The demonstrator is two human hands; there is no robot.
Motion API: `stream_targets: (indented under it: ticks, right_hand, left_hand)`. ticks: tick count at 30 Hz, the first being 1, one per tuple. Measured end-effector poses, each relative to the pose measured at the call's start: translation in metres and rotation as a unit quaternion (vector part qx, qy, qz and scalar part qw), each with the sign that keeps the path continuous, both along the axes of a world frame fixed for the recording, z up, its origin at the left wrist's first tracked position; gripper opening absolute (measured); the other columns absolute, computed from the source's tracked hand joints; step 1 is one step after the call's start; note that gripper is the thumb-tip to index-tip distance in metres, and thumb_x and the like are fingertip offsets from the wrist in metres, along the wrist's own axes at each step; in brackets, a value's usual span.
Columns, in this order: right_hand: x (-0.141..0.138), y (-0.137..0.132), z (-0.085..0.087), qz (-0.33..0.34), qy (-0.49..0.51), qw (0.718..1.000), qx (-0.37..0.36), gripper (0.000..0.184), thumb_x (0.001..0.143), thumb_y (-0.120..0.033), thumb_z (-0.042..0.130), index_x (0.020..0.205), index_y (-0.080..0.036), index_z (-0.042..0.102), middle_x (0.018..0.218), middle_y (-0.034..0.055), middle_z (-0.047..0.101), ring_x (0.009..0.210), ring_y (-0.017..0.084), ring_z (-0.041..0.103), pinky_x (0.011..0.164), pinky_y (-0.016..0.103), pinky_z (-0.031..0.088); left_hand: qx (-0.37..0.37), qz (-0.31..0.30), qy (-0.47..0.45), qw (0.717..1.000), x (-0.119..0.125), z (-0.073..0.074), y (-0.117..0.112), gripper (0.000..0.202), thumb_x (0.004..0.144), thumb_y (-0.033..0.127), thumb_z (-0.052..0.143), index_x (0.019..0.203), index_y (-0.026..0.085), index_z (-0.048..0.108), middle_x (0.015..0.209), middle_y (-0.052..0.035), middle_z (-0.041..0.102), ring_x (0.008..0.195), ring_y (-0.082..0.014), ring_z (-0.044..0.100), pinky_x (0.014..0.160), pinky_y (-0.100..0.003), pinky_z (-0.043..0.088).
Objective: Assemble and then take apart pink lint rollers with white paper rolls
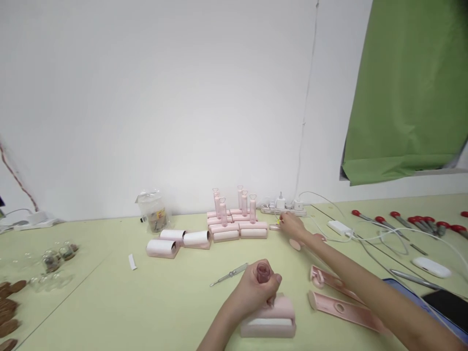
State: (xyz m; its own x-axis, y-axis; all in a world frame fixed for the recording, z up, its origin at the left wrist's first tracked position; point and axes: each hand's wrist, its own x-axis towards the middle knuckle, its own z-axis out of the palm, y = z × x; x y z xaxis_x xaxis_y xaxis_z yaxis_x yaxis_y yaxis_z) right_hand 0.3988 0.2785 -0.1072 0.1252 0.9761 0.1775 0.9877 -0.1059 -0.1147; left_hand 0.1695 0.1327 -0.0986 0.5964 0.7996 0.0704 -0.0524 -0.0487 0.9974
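Observation:
My left hand [256,288] is closed around the translucent pink handle [263,272] of a pink lint roller [269,318] that rests on the table close to me. My right hand [291,225] reaches far forward, its fingers pinched at a small thing by the white power strip [283,210]; I cannot make out what it is. Under that arm lie two long pink handle pieces [340,302]. Behind, a group of assembled pink rollers [234,222] stands stacked, some with handles upright.
A metal pick [229,275] lies left of my left hand. Pink covers [179,241], a plastic bag [154,212], glass jars [54,261] and brown pieces [9,307] sit to the left. Red-tipped tools [409,222], white cables, a white charger [431,267] and a dark phone [448,304] lie right.

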Motion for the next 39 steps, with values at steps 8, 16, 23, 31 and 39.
stream_targets:
  ticks: [8, 16, 23, 31, 39]
  right_hand:
    - [0.015, 0.018, 0.003, -0.016, 0.027, 0.999, -0.033, 0.025, 0.086, -0.029, 0.049, 0.107, -0.016, 0.052, 0.109, 0.0068, 0.053, 0.092, 0.019, 0.054, 0.077, 0.039, 0.046]
    - [0.01, 0.024, -0.002, -0.051, 0.155, 0.985, -0.059, 0.026, 0.086, -0.028, 0.05, 0.108, -0.015, 0.052, 0.107, 0.0065, 0.054, 0.089, 0.018, 0.055, 0.075, 0.037, 0.047]
    - [-0.001, 0.002, 0.018, -0.029, 0.361, 0.93, 0.063, 0.027, 0.087, -0.029, 0.048, 0.111, -0.016, 0.05, 0.111, 0.007, 0.051, 0.092, 0.019, 0.054, 0.077, 0.039, 0.046]
    - [-0.053, -0.109, 0.043, 0.172, 0.564, 0.807, 0.031, 0.032, 0.075, -0.045, 0.057, 0.091, -0.017, 0.059, 0.088, 0.0062, 0.062, 0.081, 0.018, 0.059, 0.078, 0.031, 0.048]
    - [-0.102, -0.17, 0.064, 0.331, 0.464, 0.822, 0.0, 0.026, 0.077, -0.043, 0.055, 0.079, -0.018, 0.062, 0.079, 0.003, 0.063, 0.077, 0.019, 0.058, 0.07, 0.029, 0.046]
  left_hand:
    - [0.007, -0.001, -0.02, 1.0, -0.003, -0.009, 0.0, 0.028, 0.073, 0.035, 0.054, 0.06, 0.02, 0.035, 0.037, 0.0109, 0.037, 0.033, -0.0043, 0.033, 0.037, -0.016, 0.029]
    - [-0.012, 0.009, -0.013, 1.0, -0.001, -0.007, -0.002, 0.032, 0.069, 0.038, 0.059, 0.058, 0.02, 0.034, 0.034, 0.0116, 0.034, 0.031, -0.0041, 0.034, 0.035, -0.016, 0.03]
    - [-0.003, 0.007, -0.029, 1.0, 0.0, -0.01, 0.001, 0.032, 0.07, 0.04, 0.057, 0.059, 0.02, 0.035, 0.035, 0.0111, 0.036, 0.03, -0.0044, 0.034, 0.035, -0.016, 0.03]
    - [0.018, -0.002, -0.045, 0.999, -0.002, -0.009, -0.001, 0.029, 0.072, 0.037, 0.055, 0.059, 0.02, 0.035, 0.037, 0.0107, 0.037, 0.031, -0.0046, 0.033, 0.037, -0.017, 0.031]
    - [0.013, 0.018, -0.012, 1.0, 0.001, -0.004, -0.003, 0.029, 0.071, 0.029, 0.052, 0.049, 0.019, 0.035, 0.035, 0.0078, 0.036, 0.033, -0.0053, 0.035, 0.037, -0.018, 0.03]
